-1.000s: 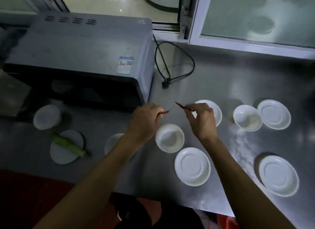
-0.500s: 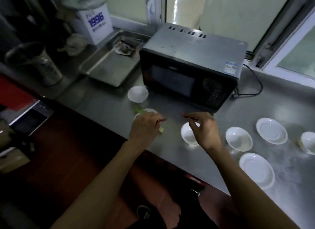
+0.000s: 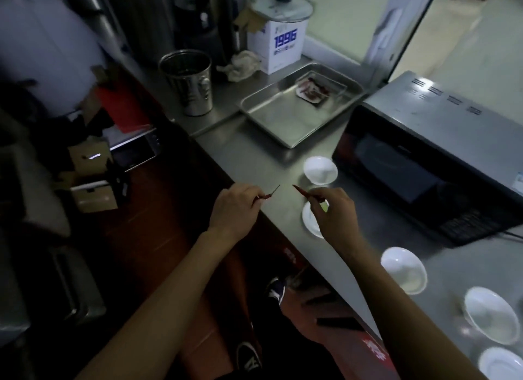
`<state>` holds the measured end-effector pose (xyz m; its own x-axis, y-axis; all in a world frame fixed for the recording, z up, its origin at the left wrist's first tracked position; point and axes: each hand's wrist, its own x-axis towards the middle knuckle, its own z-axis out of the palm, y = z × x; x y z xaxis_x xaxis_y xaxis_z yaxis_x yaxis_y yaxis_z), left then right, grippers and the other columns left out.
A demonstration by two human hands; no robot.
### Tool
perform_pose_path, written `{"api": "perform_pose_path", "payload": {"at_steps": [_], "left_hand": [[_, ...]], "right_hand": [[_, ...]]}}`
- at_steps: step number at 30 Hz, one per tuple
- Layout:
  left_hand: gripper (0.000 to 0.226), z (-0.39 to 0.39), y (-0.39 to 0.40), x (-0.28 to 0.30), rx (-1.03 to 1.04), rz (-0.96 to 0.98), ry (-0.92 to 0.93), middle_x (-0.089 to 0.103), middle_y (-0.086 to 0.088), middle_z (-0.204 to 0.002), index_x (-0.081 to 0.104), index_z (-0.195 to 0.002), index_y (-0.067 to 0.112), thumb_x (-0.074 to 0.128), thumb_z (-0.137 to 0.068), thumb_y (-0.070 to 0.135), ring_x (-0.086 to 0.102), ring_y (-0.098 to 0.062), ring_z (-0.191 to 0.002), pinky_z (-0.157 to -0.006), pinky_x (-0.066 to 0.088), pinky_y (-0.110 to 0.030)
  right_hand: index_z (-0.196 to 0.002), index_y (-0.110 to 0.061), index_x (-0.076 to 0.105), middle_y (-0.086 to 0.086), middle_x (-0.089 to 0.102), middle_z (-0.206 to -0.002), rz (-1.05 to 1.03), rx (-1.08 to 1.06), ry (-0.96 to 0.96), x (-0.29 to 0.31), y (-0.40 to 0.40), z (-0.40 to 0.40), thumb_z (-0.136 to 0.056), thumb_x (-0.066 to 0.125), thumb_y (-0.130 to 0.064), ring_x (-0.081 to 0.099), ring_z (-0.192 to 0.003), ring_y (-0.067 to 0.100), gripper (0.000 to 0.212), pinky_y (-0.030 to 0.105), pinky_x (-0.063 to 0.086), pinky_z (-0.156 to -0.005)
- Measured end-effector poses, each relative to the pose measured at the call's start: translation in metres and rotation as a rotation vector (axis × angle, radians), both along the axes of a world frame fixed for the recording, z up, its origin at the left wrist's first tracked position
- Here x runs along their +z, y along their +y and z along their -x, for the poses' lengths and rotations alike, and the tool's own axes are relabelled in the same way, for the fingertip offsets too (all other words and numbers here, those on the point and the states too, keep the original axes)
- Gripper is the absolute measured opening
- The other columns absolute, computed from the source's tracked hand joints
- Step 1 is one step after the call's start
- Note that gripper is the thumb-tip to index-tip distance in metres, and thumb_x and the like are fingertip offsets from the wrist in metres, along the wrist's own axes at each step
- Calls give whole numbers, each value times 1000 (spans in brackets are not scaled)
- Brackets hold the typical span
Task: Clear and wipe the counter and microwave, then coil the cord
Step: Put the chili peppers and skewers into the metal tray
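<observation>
Red chili piece [image 3: 304, 193] pinched in right hand [image 3: 335, 214]; stem piece [image 3: 267, 194] in left hand [image 3: 235, 209].

White bowls [image 3: 320, 170], steel-grey counter [image 3: 254, 158], black-fronted microwave [image 3: 424, 167] — red, perhaps chilli, pieces [image 3: 304, 194].

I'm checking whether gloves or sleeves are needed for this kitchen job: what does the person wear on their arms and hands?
Nothing that shows. The left hand and the right hand are bare, with no gloves, and no ring, watch or bracelet can be made out in the dim light. Both forearms are uncovered as far as the bottom edge of the picture, so no sleeve comes into view.
</observation>
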<state>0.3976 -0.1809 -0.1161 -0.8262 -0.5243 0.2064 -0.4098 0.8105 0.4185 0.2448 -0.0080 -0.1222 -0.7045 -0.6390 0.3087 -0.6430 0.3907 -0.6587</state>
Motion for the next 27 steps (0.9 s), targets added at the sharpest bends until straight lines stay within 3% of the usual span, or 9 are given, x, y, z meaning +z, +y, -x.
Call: {"api": "perform_pose_path", "payload": {"at_steps": [5, 10, 14, 21, 27], "left_hand": [[20, 7, -47, -9, 63, -10, -48, 67, 3, -107, 68, -113, 18, 57, -98, 26, 57, -18, -98, -87, 49, -41], [18, 48, -106, -11, 64, 9, -107, 68, 2, -102, 70, -108, 18, 59, -97, 27, 58, -20, -96, -84, 48, -41], [15, 91, -147, -8, 62, 18, -121, 69, -1, -98, 70, -103, 17, 63, -95, 27, 60, -23, -94, -81, 49, -42], [12, 163, -185, -8, 7, 19, -108, 66, 0, -94, 71, -100, 19, 64, -93, 27, 59, -22, -91, -76, 47, -37], [10, 226, -201, -17, -85, -25, -117, 65, 6, -94, 68, -101, 26, 61, -94, 29, 57, -17, -86, -75, 51, -37]], "right_hand": [[-100, -18, 75, -7, 73, -94, -27, 57, -49, -19, -60, 16, -90, 66, -9, 57, -88, 6, 16, 27, 46, -82], [-103, -19, 75, -7, 73, -97, -9, 60, -74, -34, -123, 57, -89, 66, -8, 61, -91, 13, 20, 34, 51, -86], [-103, -19, 75, -9, 71, -97, 10, 74, -93, -29, -158, 96, -89, 66, -6, 62, -90, 15, 21, 32, 51, -82], [-100, -18, 75, -4, 74, -96, 46, 16, -59, -24, -182, 160, -87, 68, -6, 62, -88, 18, 19, 31, 48, -82], [-98, -15, 76, -1, 75, -94, 8, -96, -72, -28, -183, 196, -87, 69, -5, 64, -87, 22, 17, 40, 53, -80]]}}
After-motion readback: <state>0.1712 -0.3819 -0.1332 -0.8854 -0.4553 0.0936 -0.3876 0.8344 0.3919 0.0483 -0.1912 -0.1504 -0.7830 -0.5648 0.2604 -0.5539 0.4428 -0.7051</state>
